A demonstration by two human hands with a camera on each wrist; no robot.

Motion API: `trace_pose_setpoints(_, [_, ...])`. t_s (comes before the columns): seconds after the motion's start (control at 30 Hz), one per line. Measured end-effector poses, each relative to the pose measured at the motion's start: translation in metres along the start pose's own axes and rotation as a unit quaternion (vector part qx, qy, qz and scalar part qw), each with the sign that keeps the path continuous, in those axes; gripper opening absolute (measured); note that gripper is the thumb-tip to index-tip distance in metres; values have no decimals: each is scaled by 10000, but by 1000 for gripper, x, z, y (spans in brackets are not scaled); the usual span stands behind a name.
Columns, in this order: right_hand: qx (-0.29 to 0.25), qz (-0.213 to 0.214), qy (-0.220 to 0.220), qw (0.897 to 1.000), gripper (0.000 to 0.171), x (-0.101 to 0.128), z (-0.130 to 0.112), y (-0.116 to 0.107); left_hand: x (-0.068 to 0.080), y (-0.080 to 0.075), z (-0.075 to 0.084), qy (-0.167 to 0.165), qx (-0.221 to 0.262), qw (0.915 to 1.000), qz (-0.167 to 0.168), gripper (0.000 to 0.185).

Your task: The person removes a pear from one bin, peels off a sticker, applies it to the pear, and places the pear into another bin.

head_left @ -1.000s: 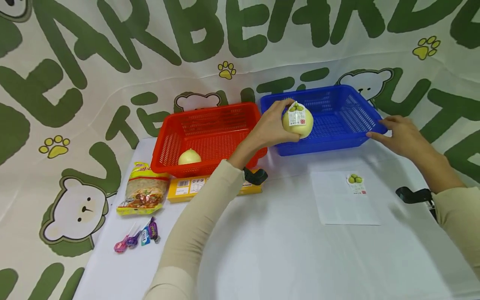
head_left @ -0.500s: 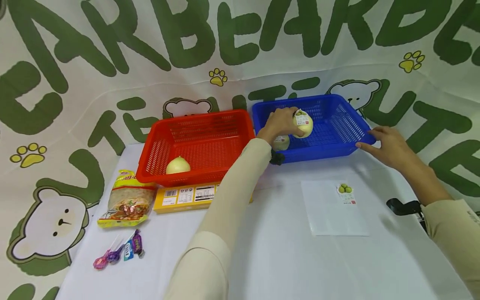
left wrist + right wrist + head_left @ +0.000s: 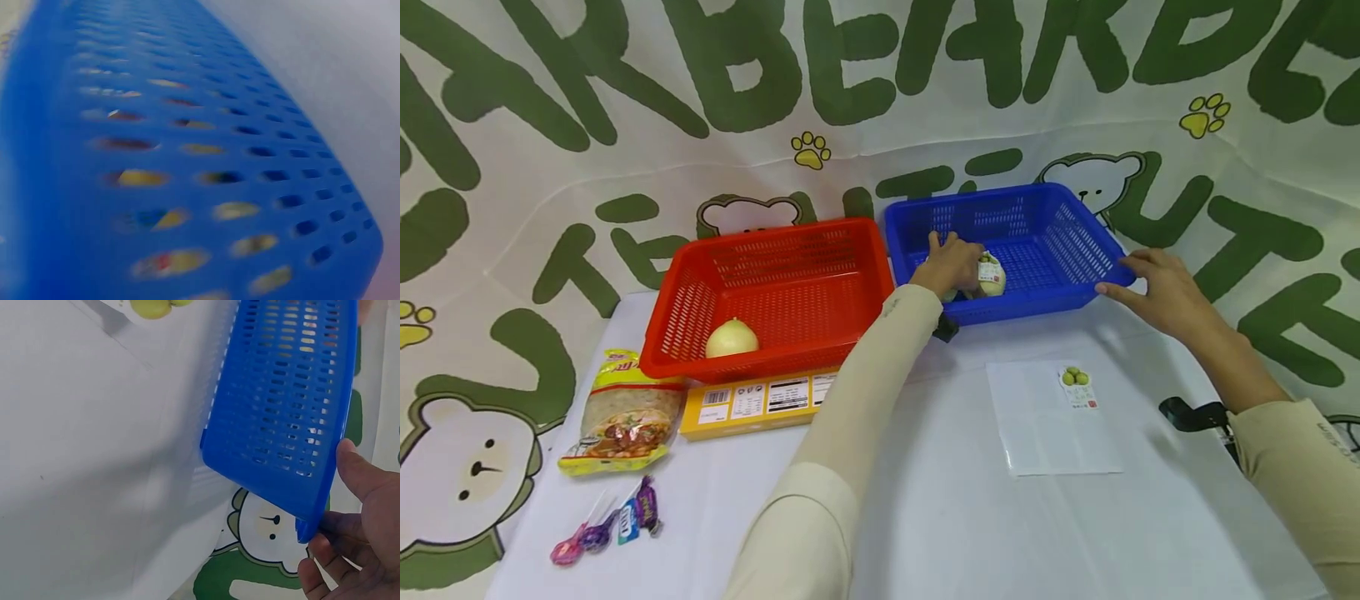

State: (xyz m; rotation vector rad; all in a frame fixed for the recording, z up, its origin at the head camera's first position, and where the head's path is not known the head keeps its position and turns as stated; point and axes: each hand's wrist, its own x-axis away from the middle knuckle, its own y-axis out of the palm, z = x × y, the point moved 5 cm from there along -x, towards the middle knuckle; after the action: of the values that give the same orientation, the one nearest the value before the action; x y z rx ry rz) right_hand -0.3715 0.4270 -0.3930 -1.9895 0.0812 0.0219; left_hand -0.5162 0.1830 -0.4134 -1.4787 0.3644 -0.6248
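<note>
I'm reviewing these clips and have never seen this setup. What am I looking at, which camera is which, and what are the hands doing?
There is no machine here: a person works with bare hands and wears three cameras. The wide picture comes from the head and looks down at the table. The blurred blue close-up is from the left wrist, pressed near the blue basket. The third is from the right wrist.

The left hand is inside the blue basket and holds a pale round fruit in a labelled wrapper. The right hand grips the basket's right corner, thumb on the rim.

Also on the white cloth: a red basket with an onion in it, a yellow box, a snack packet, wrapped lollipops, and a flat clear bag with a fruit label.
</note>
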Motion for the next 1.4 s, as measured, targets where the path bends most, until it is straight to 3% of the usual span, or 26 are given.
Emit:
trace_pose_setpoints(0.13, [-85,-1,9,10000,83,-6,-1,0,12,-12,-7,54,321,9995,53,99])
trace_pose_setpoints(0.23, [-126,22,68,9999,83,-7,1,0,28,-27,-10,170,627,9973,334,96])
trace_pose_setpoints(0.4, [-94,149,208,9996,83,-7,13,-6,76,-53,-25,348,1141,9859,1176,77])
trace_pose_setpoints(0.5, [9,260,341,9991,82,-4,25,-14,114,-57,-48,255,1462,9750,1651,72])
trace_pose_setpoints(0.67, [209,369,565,9975,81,-1,45,-24,171,-49,-96,-83,1943,9558,2207,68])
trace_pose_setpoints(0.87, [311,409,580,9970,81,-7,53,-27,225,-31,-148,-534,2239,9346,2711,65])
trace_pose_setpoints(1.17, [341,372,534,9973,78,-9,67,-26,279,-2,-212,-1703,2606,8983,3100,66])
trace_pose_setpoints(1.4, [413,380,500,9972,79,-11,79,-26,302,21,-241,-2424,2812,8755,3094,65])
